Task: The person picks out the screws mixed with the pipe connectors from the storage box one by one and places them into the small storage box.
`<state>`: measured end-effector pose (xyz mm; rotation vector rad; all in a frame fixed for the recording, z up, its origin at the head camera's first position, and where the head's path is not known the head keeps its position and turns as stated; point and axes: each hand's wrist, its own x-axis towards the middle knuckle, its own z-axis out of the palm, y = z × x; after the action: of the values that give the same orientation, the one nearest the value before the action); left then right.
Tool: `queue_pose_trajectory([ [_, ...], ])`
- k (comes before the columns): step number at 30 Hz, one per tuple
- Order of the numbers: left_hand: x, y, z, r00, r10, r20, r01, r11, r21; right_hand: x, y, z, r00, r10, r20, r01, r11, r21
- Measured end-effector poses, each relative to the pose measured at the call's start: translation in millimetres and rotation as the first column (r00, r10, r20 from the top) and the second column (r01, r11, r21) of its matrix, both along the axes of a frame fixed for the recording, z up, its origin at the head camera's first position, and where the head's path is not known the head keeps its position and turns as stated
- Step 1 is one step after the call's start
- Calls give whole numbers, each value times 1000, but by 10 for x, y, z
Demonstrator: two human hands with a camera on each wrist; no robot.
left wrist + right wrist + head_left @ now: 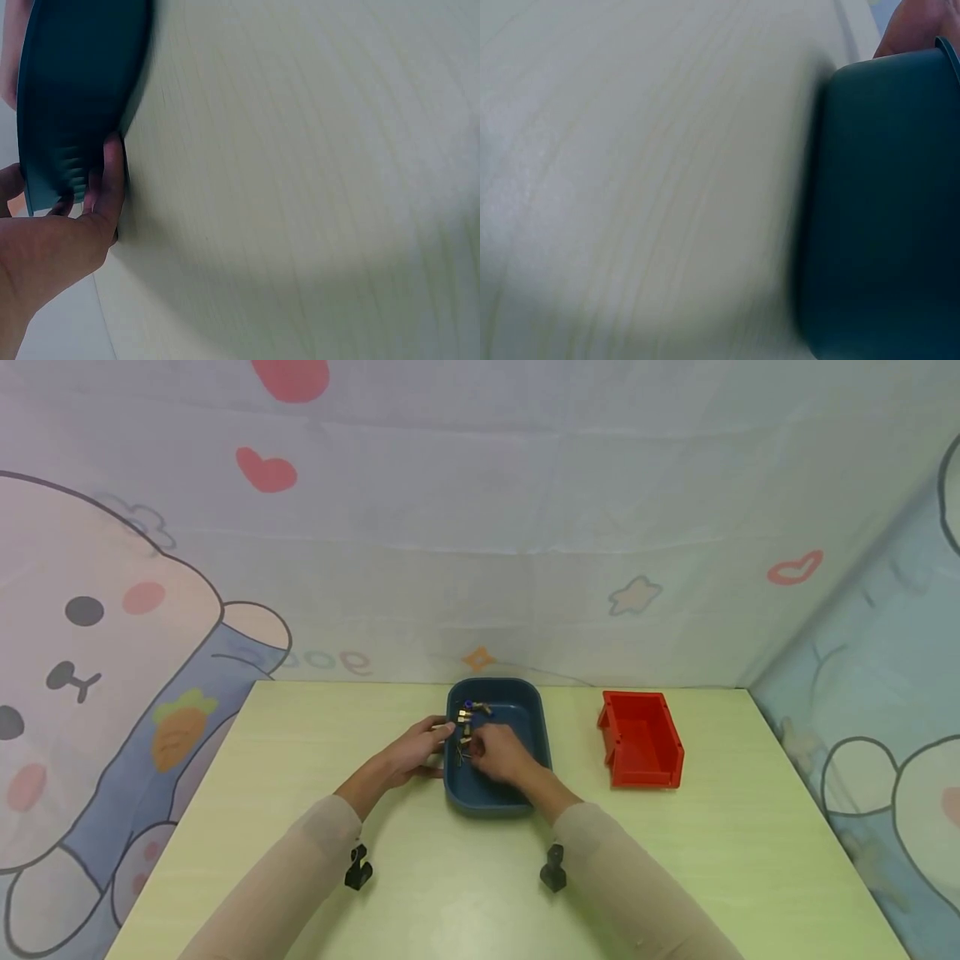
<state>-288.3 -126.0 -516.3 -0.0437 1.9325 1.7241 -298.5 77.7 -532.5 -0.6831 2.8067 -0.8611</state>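
A dark blue plastic tub [534,710] stands at the back middle of the table. Inside, along its left side, lie several small brass fittings [465,717], some with blue parts. My left hand [414,750] holds the tub's left wall; in the left wrist view its fingers [112,176] lie against the outside, with the thumb up by the rim. My right hand [498,753] reaches down into the tub, fingers bent among the fittings. Its fingertips are hidden, so whether it pinches a fitting cannot be told. The right wrist view shows mostly the tub's outer wall [889,202].
A red open-front bin [643,777] stands to the right of the tub, a short gap away. The pale wooden table [450,893] runs back to a printed cloth backdrop [450,527]. Black camera mounts [553,870] hang by both wrists.
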Motion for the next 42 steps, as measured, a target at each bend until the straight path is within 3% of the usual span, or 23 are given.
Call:
queue_pose_trajectory([
  [10,-2,13,16,1000,5,7,-5,1000,-9,7,-6,33,998,31,-57,-28,998,47],
  [21,-18,37,39,1000,-5,3,5,1000,1,-35,69,54,996,70,-49,-67,996,58],
  [33,-6,-2,0,1000,7,16,-7,1000,2,-48,266,155,987,128,-101,-135,989,-66],
  [42,-3,13,22,1000,7,16,-7,1000,-1,-18,448,278,985,116,-128,-132,982,-131],
])
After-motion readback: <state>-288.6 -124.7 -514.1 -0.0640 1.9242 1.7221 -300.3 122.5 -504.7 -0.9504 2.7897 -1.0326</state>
